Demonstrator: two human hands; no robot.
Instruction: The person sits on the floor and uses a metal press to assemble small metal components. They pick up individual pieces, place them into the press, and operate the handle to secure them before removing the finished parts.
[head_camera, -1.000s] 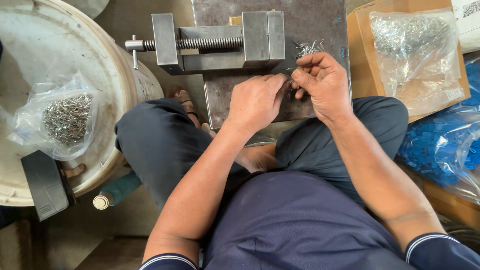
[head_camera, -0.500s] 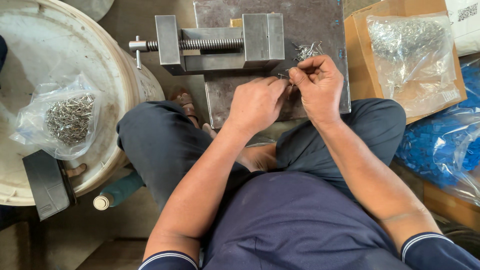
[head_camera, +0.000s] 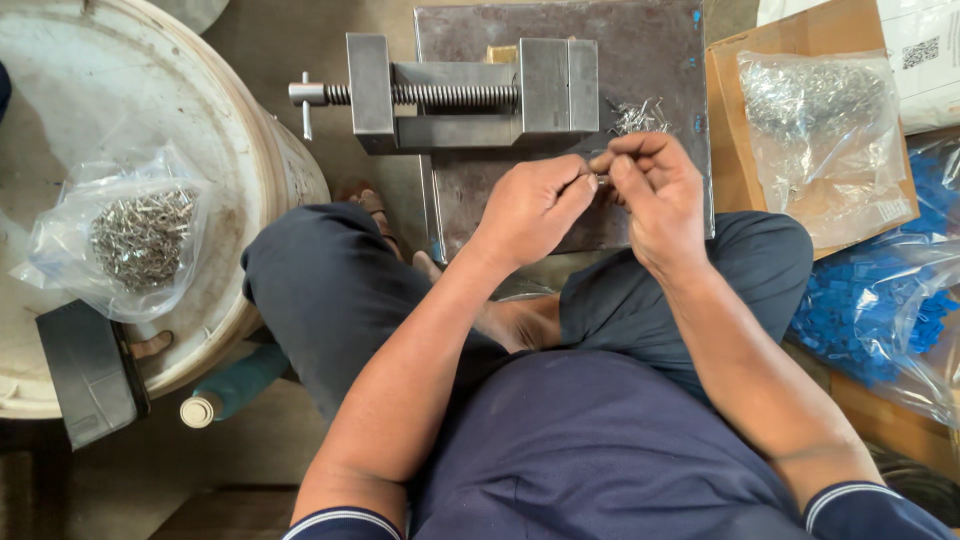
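Observation:
I sit cross-legged on the floor in dark trousers. My left hand (head_camera: 530, 205) and my right hand (head_camera: 655, 195) meet over a grey steel plate (head_camera: 660, 60), fingertips pinched together on a small metal pin (head_camera: 601, 178) held between them. A little heap of loose metal pins (head_camera: 638, 117) lies on the plate just beyond my right hand. A steel bench vise (head_camera: 470, 92) with a threaded screw and a handle on its left end stands on the plate's far left part, its jaws shut.
A white round drum lid (head_camera: 60, 90) at the left carries a clear bag of metal pins (head_camera: 140, 240) and a dark block (head_camera: 90, 370). At the right, a cardboard box (head_camera: 725, 130) holds another clear bag of pins (head_camera: 820, 120), beside a bag of blue plastic parts (head_camera: 880, 310).
Both hands have stayed together over the plate; the fingers have shifted slightly around the small pin. The view has drifted a little.

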